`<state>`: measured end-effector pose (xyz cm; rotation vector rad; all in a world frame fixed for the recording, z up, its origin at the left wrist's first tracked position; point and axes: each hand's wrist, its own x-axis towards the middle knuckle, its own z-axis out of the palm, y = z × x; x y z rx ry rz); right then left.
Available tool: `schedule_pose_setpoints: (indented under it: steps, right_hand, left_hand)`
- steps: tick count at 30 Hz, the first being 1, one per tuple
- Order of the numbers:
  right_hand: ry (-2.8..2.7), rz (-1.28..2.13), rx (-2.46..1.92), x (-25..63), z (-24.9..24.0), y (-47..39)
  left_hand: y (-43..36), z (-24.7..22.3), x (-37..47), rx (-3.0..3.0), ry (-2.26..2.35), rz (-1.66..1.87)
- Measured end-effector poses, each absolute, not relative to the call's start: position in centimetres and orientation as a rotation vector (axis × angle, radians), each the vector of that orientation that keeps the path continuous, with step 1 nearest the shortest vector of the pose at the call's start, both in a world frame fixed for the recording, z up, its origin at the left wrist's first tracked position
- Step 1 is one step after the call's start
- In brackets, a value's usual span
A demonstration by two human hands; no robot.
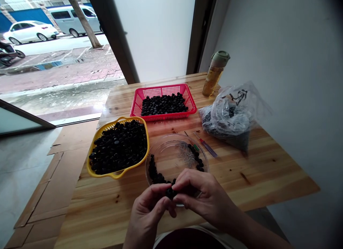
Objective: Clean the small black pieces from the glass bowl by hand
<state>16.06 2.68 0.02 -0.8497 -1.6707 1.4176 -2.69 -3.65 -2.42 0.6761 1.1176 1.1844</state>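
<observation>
Both hands meet over the near rim of a clear round tray (174,141). Between their fingertips is a small black round part (170,193). My left hand (150,209) pinches it from the left, and my right hand (199,191) pinches it from the right. Small black pieces (154,172) line the tray's left and near sides, with more along its right side. Thin metal pins (187,154) lie in a pile at the tray's back right. How the parts in my fingers fit together is too small to tell.
A yellow basket (147,152) of black parts stands left, a red basket (195,107) of black discs behind. A screwdriver (207,147), a plastic bag (233,116) and a bottle (214,75) are on the right. The wooden table (254,177) borders a wall.
</observation>
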Motion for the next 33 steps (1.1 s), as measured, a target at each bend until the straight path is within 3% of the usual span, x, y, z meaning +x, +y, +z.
schedule_pose_setpoints:
  steps: [15, 24, 33]
  right_hand:
    - [-1.783, 1.286, -0.789, 16.0, 1.1, 3.0]
    - [-1.711, 1.388, -0.715, 16.0, 1.0, 3.0]
    - [-1.779, 1.041, -0.67, 15.4, 0.5, 1.1]
  left_hand:
    - [-3.8, -2.5, -3.2, 0.76, 1.095, 1.221]
    - [-4.2, -2.4, -3.6, 1.018, 1.076, 1.305]
    - [-4.3, -2.1, -2.8, 0.995, 1.142, 1.376]
